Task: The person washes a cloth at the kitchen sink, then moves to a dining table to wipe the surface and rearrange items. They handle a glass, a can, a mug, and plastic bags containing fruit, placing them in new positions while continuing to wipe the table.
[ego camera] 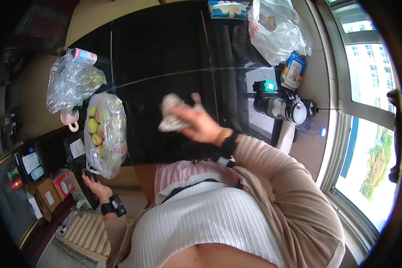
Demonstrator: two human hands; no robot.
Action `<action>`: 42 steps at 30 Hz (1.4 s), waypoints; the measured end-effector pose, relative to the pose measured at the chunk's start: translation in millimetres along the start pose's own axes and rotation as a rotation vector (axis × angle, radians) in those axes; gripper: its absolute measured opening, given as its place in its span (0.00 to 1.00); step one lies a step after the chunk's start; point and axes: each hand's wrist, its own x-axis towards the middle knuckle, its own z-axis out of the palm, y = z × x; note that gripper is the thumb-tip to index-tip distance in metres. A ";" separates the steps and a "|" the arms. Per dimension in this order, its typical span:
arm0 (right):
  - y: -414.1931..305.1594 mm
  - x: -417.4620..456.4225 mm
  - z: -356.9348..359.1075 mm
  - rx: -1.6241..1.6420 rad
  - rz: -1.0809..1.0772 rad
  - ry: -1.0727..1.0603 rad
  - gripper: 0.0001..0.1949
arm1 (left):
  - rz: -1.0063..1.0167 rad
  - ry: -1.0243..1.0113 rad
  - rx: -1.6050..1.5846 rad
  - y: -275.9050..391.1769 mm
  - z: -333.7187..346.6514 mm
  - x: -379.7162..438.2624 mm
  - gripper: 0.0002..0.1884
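My right hand point(201, 124) is over the near half of a glossy black table point(160, 43), blurred, with a crumpled light cloth point(172, 114) in its fingers. My left hand point(98, 189) is low at the left, off the table's near edge, palm up with fingers apart and nothing in it. Just above it lies a clear plastic bag of green and reddish fruit, perhaps peaches point(105, 134). Whether the cloth touches the tabletop cannot be told.
At the left are another plastic bag point(67, 80), a can point(84, 56) and a pink mug point(70, 120). Right: a white plastic bag point(276, 33), wipes pack point(293, 71), glass pot point(276, 108) and plastic bottle point(311, 129). A tissue pack point(228, 10) lies at the far edge.
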 end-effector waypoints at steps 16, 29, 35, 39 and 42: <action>83.0 39.0 -21.1 -0.867 0.247 0.453 0.33 | 0.232 -0.150 0.137 58.9 30.9 5.5 0.37; 0.5 -319.2 -67.7 -0.610 0.459 0.387 0.29 | 0.501 -0.364 0.194 87.5 133.3 -36.8 0.31; -18.4 -177.1 -47.8 -0.364 0.168 0.384 0.28 | 0.582 -0.349 0.141 110.1 145.9 -58.6 0.26; 33.2 -108.4 3.8 -0.621 -0.168 0.070 0.12 | 0.644 -0.384 0.156 115.2 146.4 -65.1 0.26; 54.1 -110.9 -20.8 -0.603 -0.043 0.230 0.09 | 0.686 -0.369 0.203 121.1 136.5 -64.5 0.26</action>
